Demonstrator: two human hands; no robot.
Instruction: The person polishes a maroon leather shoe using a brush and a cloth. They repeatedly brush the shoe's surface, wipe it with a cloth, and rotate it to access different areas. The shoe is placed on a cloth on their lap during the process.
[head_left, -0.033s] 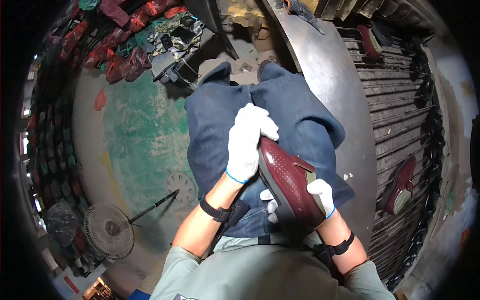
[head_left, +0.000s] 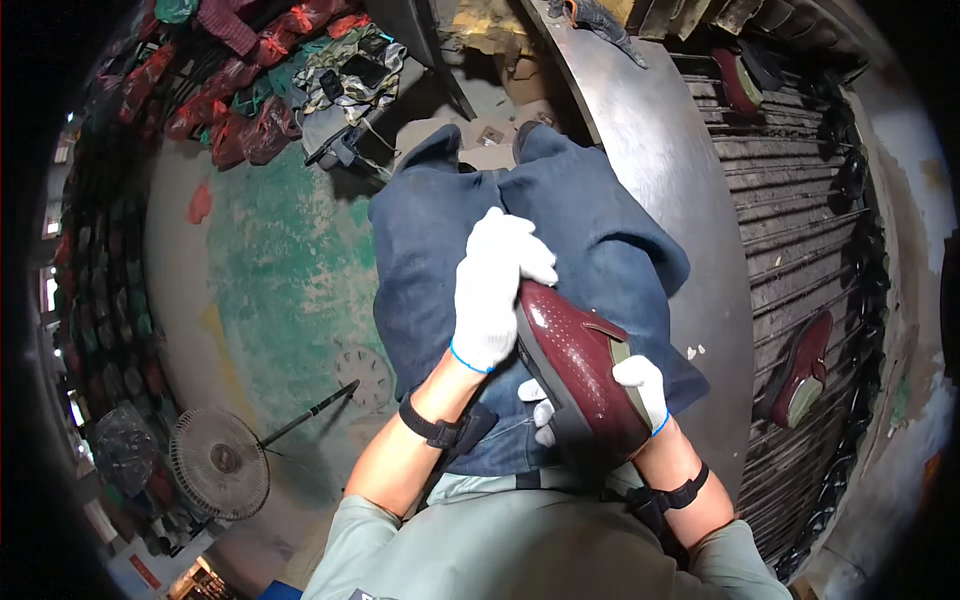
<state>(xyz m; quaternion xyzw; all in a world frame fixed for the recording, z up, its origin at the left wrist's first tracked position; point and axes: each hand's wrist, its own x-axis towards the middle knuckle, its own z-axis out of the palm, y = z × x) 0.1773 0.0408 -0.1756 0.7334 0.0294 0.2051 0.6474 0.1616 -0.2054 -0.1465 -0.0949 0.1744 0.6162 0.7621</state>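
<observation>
A burgundy leather shoe (head_left: 578,360) with small perforations, a dark sole and a pale green lining lies tilted above my lap, its toe pointing away from me. My right hand (head_left: 643,385), in a white knit glove, grips it near the heel. Its thumb is at the shoe's opening, and the other fingertips come out past the sole on the left. My left hand (head_left: 497,285), gloved in white as well, is closed at the toe, its fingers curled over the front end. The palm side of the left hand is hidden.
To my right runs a metal ledge (head_left: 690,200) beside a slatted conveyor (head_left: 785,240). Burgundy shoes rest on the slats, one of them nearby (head_left: 802,372) and one farther off (head_left: 738,82). A dusty fan (head_left: 220,462) stands at left. Red bags (head_left: 265,130) are piled at far left.
</observation>
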